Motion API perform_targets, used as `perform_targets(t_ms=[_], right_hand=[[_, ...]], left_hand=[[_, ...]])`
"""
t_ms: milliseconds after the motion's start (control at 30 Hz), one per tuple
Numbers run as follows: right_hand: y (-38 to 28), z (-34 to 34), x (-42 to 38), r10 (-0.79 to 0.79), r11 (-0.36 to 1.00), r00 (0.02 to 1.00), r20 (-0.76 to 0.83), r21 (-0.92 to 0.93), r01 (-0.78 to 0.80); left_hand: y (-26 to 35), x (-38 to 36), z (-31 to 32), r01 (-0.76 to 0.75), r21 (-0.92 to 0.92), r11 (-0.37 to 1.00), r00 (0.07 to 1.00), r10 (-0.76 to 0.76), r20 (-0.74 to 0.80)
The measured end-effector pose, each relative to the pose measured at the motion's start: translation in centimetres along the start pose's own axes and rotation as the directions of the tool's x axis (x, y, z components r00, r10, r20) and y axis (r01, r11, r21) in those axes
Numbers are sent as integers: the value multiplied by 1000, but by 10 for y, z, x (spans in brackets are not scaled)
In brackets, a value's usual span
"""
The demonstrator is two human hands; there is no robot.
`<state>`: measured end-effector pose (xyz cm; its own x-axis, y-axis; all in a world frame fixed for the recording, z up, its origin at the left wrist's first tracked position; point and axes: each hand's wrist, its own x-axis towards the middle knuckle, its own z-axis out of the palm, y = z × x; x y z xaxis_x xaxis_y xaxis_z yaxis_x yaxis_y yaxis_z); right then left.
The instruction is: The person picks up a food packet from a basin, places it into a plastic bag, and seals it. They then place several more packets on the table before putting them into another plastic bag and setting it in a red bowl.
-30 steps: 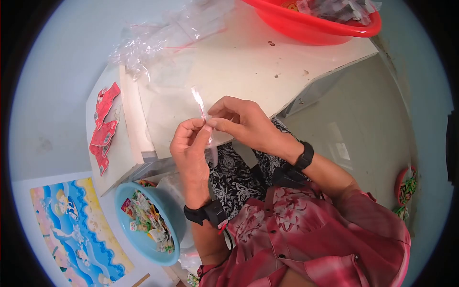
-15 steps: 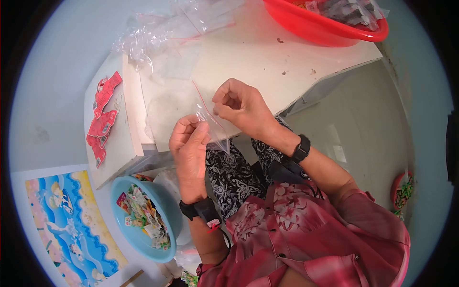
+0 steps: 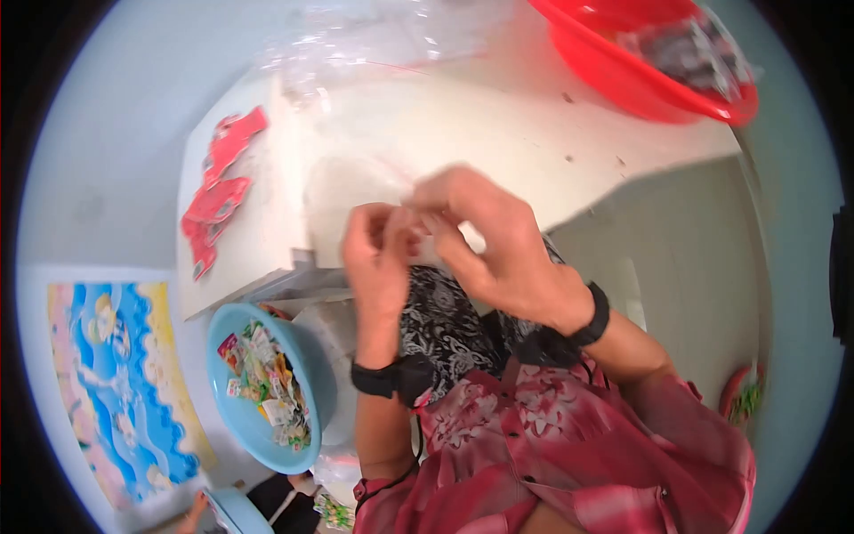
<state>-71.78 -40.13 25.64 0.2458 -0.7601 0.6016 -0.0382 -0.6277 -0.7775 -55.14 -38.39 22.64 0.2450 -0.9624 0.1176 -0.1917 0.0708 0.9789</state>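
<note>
My left hand is closed, its thumb and fingers pinching a clear plastic zip bag that is smeared by motion and mostly hidden. My right hand meets it at the fingertips, its thumb and forefinger also closed at the bag's edge. Both hands are above the front edge of the white table, over my lap. Around them on the tabletop, more clear zip bags lie in a loose heap toward the back.
Red printed packets lie at the table's left end. A red basin with dark wrapped packets stands back right. Below left, a light blue tub holds colourful packets. Another person's hand shows at bottom left.
My right hand has moved left and down to meet my left hand at the bag. The camera view has shifted, and a person's hand now shows at bottom left.
</note>
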Motion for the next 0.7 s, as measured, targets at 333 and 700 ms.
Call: perform_targets(t_ms=[333, 700], right_hand=[[36, 6, 42, 138, 981, 979, 147, -160, -114], [-22, 120, 153, -287, 782, 789, 543, -343, 520]], left_hand=[[-22, 38, -5, -28, -42, 999, 1000, 29, 12], [-50, 54, -9, -225, 72, 972, 973, 220, 77]])
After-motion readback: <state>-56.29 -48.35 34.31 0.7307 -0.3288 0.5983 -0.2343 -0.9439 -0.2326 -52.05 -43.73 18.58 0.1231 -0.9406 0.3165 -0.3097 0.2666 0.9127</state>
